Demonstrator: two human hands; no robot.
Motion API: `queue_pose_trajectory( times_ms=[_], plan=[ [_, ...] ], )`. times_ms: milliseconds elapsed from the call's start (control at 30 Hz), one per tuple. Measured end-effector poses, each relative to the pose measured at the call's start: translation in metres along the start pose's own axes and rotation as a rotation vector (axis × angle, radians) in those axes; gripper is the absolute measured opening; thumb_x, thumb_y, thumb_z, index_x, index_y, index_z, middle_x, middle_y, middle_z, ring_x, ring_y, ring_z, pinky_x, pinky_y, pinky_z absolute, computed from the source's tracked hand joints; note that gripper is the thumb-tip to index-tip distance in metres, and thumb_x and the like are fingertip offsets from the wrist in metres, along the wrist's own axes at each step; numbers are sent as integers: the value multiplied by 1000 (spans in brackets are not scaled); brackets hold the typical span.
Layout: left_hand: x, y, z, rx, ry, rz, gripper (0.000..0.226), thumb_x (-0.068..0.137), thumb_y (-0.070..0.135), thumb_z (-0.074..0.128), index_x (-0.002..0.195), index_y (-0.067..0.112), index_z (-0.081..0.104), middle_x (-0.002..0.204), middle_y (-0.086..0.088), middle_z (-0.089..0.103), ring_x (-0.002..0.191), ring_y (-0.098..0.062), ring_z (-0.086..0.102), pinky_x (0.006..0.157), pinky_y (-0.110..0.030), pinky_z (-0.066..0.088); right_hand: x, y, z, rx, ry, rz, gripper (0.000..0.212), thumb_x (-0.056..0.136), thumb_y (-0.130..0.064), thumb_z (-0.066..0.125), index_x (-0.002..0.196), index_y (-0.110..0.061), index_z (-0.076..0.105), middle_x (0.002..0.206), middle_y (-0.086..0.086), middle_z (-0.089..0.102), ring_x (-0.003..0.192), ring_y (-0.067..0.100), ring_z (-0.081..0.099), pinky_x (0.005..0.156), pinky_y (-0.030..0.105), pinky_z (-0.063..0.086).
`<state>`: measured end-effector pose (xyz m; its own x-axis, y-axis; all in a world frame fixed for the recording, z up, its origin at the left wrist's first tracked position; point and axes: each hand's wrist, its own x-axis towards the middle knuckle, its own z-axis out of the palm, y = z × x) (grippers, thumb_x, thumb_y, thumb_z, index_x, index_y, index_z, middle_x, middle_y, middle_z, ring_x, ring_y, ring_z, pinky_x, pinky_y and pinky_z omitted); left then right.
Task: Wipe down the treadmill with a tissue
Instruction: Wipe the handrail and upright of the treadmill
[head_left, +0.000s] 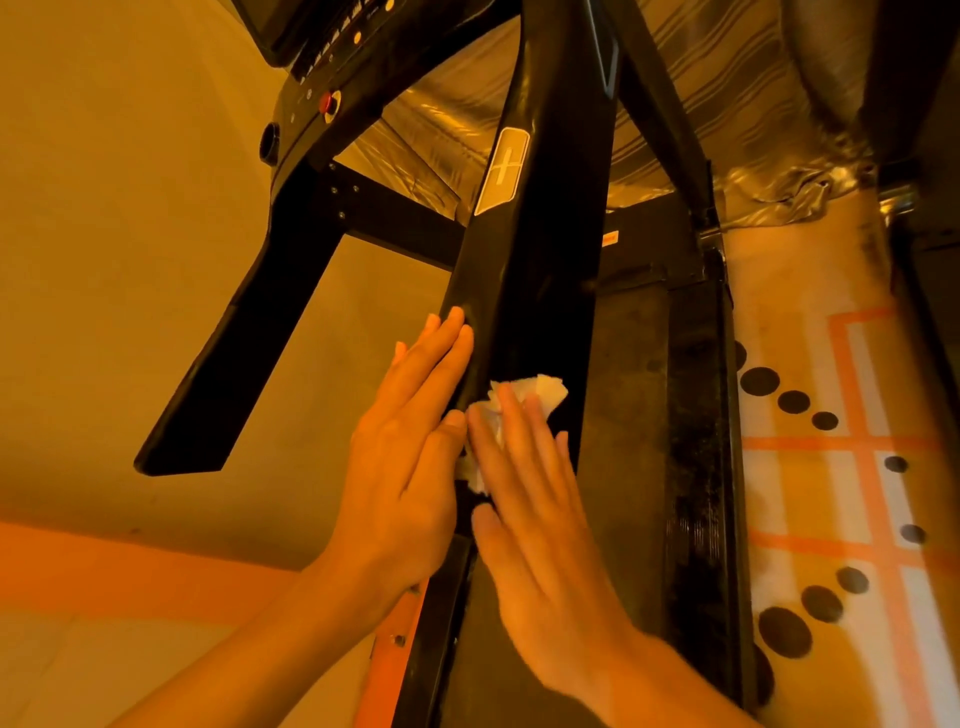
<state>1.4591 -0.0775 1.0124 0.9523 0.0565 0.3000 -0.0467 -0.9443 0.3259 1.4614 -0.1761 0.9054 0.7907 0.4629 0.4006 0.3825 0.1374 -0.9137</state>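
Right hand (540, 545) lay flat, fingers straight and loosely spread, pressed a crumpled white tissue (540, 392) onto the black treadmill handrail (535, 270), tissue peeking out at 12 o'clock of its fingertips, left hand (410, 467) flat at 9 o'clock, straight fingers touching the rail's side, console (332, 62) at 11 o'clock.

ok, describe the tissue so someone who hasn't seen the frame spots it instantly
Find the long black treadmill arm running up the middle of the view. Low on it, the right hand presses flat on the tissue. It is the only crumpled white thing there, unlike the flat grey label higher up.
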Motion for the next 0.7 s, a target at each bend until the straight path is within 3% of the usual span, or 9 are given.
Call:
queue_pose_trajectory(
  times_ms=[67,133,333,433,533,633,700],
  plan=[
    [1,1,1,0,2,-5,56,102,27,31,151,4,46,163,-6,39,156,-17,26,128,-53,18,37,10,-13,-20,50,4,54,108,-55,3,161,-47,-7,171,-20,-16,157,8,-18,127,41,-17],
    [2,1,1,15,0,-12,56,102,28,32,152,5,46,164,-5,39,156,-16,26,128,-53,18,61,15,-18,-5,128,35,55,108,-52,8,162,-41,0,172,-18,-11,158,7,-16,127,45,-15],
    [0,3,0,43,8,0,56,101,24,32,152,5,45,164,-4,38,156,-15,26,128,-45,16,-19,-10,15,102,72,63,55,108,-54,12,159,-54,-10,169,-26,-15,158,7,-16,124,31,-16],
    [1,4,1,84,-5,-9,57,101,24,34,153,7,44,164,-3,37,156,-14,25,128,-42,16,5,6,-2,85,51,87,53,105,-61,2,156,-57,-15,168,-27,-19,156,4,-19,123,31,-22],
    [2,7,1,100,0,-30,58,99,26,35,154,9,45,164,0,38,156,-11,25,128,-39,15,89,46,-30,39,123,128,52,107,-48,9,156,-47,-10,171,-16,-17,156,6,-20,123,40,-20],
    [3,10,1,96,-3,-43,60,97,28,36,154,11,46,164,2,38,156,-10,26,129,-38,14,179,80,-68,-17,122,281,54,113,-31,15,163,-25,-5,174,1,-7,159,20,-13,125,61,-10],
    [3,9,1,91,-10,-45,61,96,27,36,154,11,45,164,1,38,156,-11,25,129,-40,13,195,80,-73,-34,112,319,54,114,-30,15,165,-21,-2,174,3,-5,159,22,-11,125,63,-7]
  ],
)
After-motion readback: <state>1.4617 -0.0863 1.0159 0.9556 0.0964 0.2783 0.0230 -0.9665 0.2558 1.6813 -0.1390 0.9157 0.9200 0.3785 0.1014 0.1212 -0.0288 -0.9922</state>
